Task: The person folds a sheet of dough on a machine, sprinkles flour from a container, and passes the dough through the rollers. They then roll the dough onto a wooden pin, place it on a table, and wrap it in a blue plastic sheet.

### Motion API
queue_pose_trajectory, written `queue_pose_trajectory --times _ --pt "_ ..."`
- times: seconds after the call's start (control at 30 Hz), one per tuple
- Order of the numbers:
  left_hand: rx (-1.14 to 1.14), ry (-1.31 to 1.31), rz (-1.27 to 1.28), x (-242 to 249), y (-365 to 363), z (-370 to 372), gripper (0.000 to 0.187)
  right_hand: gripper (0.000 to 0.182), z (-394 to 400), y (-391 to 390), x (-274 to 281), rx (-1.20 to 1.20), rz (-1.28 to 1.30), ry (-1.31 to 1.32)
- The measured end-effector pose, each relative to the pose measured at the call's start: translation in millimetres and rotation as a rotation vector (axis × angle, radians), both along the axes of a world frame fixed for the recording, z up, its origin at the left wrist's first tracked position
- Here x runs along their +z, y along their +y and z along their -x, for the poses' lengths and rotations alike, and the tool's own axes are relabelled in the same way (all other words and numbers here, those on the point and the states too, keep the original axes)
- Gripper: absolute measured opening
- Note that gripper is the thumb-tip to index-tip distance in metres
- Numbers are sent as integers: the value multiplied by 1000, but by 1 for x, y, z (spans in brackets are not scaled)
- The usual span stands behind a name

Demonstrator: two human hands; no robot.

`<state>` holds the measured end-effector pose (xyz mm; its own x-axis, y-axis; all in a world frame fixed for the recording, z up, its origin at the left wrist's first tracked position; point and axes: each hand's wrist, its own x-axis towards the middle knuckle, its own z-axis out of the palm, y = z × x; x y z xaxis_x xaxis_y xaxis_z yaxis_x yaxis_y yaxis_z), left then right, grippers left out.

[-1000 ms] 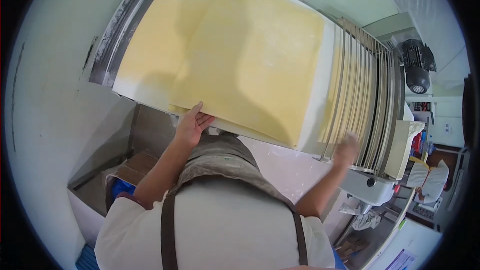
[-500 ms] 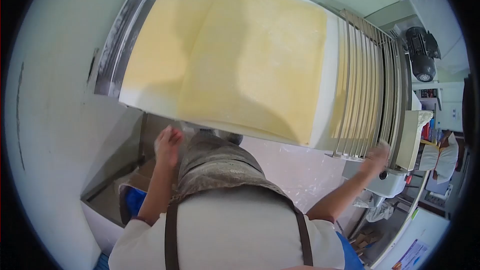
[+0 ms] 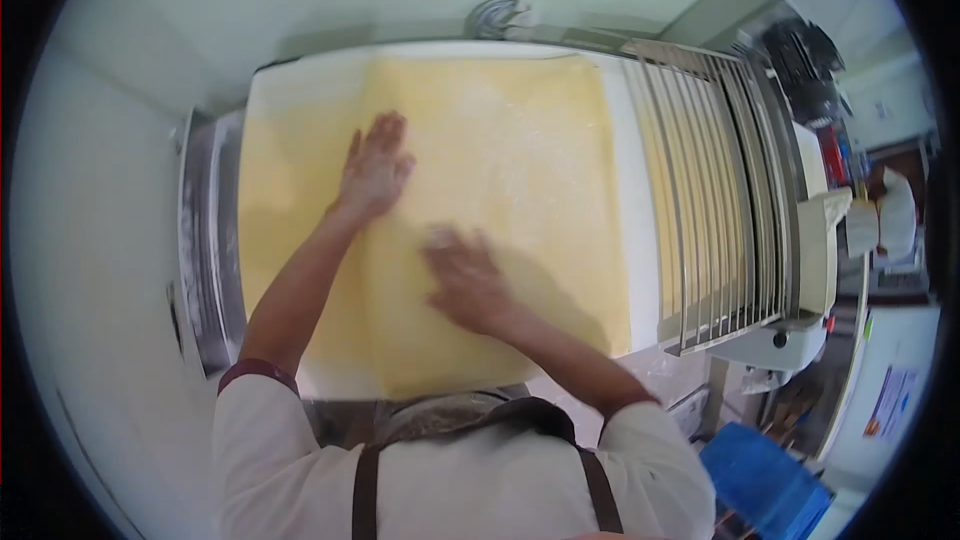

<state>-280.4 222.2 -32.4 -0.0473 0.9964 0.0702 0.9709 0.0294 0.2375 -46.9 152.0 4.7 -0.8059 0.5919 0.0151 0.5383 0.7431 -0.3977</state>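
Directly under both fingers [image 3: 385,135]: dough sheet [image 3: 530,170]

Right hand [image 3: 462,277] motion-blurred, fingers not separable. Both hands hide patches of dough sheet [image 3: 520,190] beneath them. Near edge of dough hidden behind person's apron [image 3: 450,415]. Dough under metal guard bars [image 3: 700,190] only partly visible. Far-right person [image 3: 895,215] tiny, details unreadable. Motor [image 3: 800,50] blurred, dark.

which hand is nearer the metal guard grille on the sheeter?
Right. The right hand lies flat on the dough sheet near its middle, closer to the grille. The left hand rests farther away, over the dough's left part.
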Motion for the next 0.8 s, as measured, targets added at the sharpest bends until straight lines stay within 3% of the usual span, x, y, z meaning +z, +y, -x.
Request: queue_pose_trajectory --times 0.03,0.1,0.13,0.17,0.2,0.23,0.27,0.3,0.4,0.47,0.5,0.6,0.63,0.73,0.8 --pt "13 2 -4 0 30 9 60 69 21 18 1 158 -52 37" --pt "58 8 -5 2 79 27 60 75 49 110 -35 84 -175 -26" --pt "73 26 11 5 99 30 59 75 42 176 -55 -66 -294 -20" --pt "94 41 37 9 113 33 59 74 22 243 -47 -290 -192 -165" --pt "117 60 73 10 121 33 58 73 -12 299 -51 -469 -237 -98" --pt "138 101 102 9 131 31 58 74 -50 349 -62 -625 -216 -194" --pt "101 105 126 9 141 25 58 76 -77 350 -33 -731 -264 -268" --pt "64 107 150 9 155 12 58 75 -101 354 -34 -786 -194 -173" --pt "-179 -81 160 -5 221 -63 58 70 -133 333 -56 -674 -33 82" --pt "-349 -248 -133 -14 262 -129 53 64 -136 316 -47 -528 -16 235" --pt "-340 -348 -53 -4 282 -158 47 62 -133 309 -41 -459 -4 312" --pt "-198 -615 88 5 332 -196 47 60 -131 302 -37 -501 523 1041" --pt "-127 -692 116 1 341 -203 50 55 -137 290 -26 -712 745 1242" --pt "-160 -375 35 -5 346 -216 56 47 -169 273 4 -788 1111 608" --pt "-159 -325 9 8 347 -245 58 44 -180 270 -8 -700 1323 841"
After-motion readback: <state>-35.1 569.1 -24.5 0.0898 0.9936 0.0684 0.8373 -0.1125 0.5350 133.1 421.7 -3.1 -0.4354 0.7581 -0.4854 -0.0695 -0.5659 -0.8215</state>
